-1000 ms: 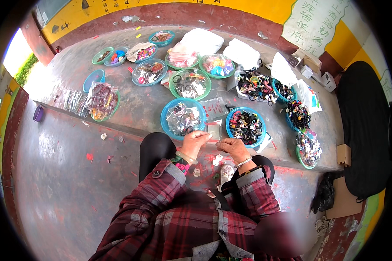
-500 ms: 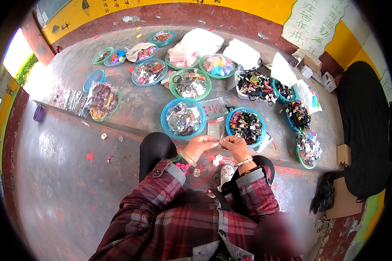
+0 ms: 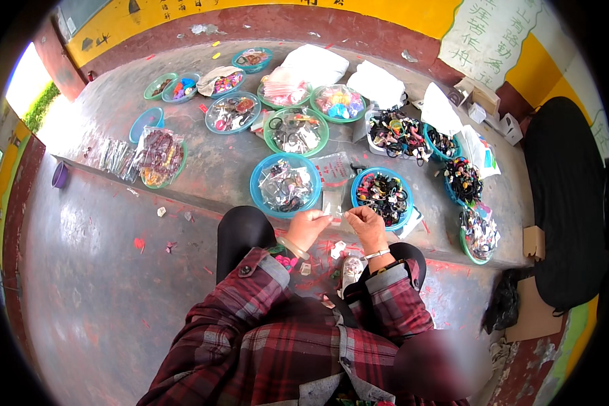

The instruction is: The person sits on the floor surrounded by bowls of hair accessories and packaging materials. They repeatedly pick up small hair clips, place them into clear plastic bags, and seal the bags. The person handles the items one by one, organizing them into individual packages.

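My left hand (image 3: 306, 227) pinches one side of what looks like a small clear plastic bag (image 3: 337, 214). Thumb and forefinger of my right hand (image 3: 369, 231) close at its other side, by the edge of a blue basket (image 3: 411, 213) of black hair ties with small coloured ornaments (image 3: 380, 195). Too little shows to tell whether anything is inside the bag. Left of it, just beyond my left hand, stands a blue basin (image 3: 252, 189) with clear-bagged hair ties (image 3: 287, 184). A flat pale packet (image 3: 332, 198) lies on the ledge between the two containers.
More baskets of hair accessories stand on the raised ledge, among them a green basket (image 3: 267, 139) and a white tub (image 3: 399, 153). White sacks (image 3: 314, 64) lie behind. The ledge's edge (image 3: 203, 200) runs before my knees. Scraps (image 3: 338, 250) litter the floor near my shoe (image 3: 352, 271).
My hands have drawn slightly apart from fingertips touching, and the small clear plastic bag now shows between them. The baskets stay where they were.
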